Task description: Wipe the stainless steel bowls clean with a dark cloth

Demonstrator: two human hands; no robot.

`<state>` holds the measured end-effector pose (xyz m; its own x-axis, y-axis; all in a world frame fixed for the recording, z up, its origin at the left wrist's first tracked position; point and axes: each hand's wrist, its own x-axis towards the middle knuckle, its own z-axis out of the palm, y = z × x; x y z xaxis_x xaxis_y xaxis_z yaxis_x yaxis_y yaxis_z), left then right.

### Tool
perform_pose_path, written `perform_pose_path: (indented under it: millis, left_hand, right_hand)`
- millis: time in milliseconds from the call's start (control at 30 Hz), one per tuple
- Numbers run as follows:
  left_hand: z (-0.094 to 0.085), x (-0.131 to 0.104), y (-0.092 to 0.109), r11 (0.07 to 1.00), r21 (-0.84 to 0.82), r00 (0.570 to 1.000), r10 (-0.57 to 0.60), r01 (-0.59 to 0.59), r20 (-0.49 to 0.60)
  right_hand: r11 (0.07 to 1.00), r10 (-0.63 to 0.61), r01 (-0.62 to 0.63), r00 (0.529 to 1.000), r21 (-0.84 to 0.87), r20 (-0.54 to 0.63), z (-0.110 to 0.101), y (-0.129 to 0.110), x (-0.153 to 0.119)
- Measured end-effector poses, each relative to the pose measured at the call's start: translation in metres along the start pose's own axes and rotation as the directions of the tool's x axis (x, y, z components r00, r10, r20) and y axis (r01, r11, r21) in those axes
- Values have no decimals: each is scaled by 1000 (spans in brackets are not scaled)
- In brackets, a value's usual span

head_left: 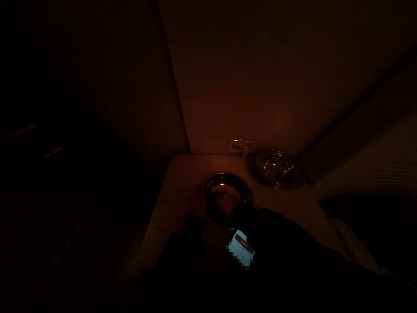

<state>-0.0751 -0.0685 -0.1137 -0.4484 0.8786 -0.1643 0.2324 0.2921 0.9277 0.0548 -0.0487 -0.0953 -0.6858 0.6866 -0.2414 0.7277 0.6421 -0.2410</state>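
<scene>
The head view is very dark. A round shiny metal bowl (223, 221) rests on a wooden table (169, 191). At the bowl's left rim is my left hand (198, 202), touching its outer side; the fingers are too dim to make out. My right hand (226, 202) reaches inside the bowl from the right, with the dark sleeve crossing the rim. Whether it holds anything is hidden by the darkness. Below the bowl a small lit screen (241, 248), partly pixelated, shows beside the right sleeve.
Several nested shiny metal dishes (279, 170) sit at the table's back right corner. A wall socket (242, 146) with something plugged in is just behind the table, on the wall (228, 87). Deep shadow lies to the left.
</scene>
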Motion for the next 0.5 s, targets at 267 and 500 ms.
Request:
perform_pose_path:
  millis: [267, 500]
  left_hand:
    - [-4, -1, -2, 998, 28, 998, 55, -55, 16]
    - [-3, 0, -4, 999, 26, 999, 41, -41, -11]
  right_hand:
    - [947, 299, -302, 953, -112, -42, -15, 12, 3]
    - [995, 75, -79, 995, -53, -72, -2, -6, 8]
